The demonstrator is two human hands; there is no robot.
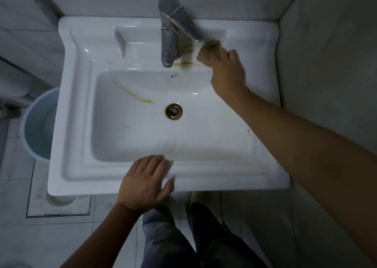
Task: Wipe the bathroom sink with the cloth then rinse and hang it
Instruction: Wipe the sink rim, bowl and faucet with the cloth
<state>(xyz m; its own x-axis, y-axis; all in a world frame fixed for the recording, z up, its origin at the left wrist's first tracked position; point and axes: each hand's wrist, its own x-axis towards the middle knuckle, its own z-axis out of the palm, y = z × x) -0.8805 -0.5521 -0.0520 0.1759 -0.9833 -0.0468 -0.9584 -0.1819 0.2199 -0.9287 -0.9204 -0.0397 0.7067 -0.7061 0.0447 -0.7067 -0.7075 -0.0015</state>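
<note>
Cloth (207, 52): tan, bunched, on the back ledge of the sink (81, 165), just right of the tap (169, 35). It protrudes from the fist toward the back wall, long axis roughly in line with the forearm; blurred.
Right hand (228, 72): fingers curled round the cloth.
Left hand (144, 184): fingers straight, flat on the sink's front rim.
Basin white; brown streaks (132, 91) left of the drain (173, 110).
Blue bucket (38, 125) on the tiled floor (61, 237), left of the sink.
</note>
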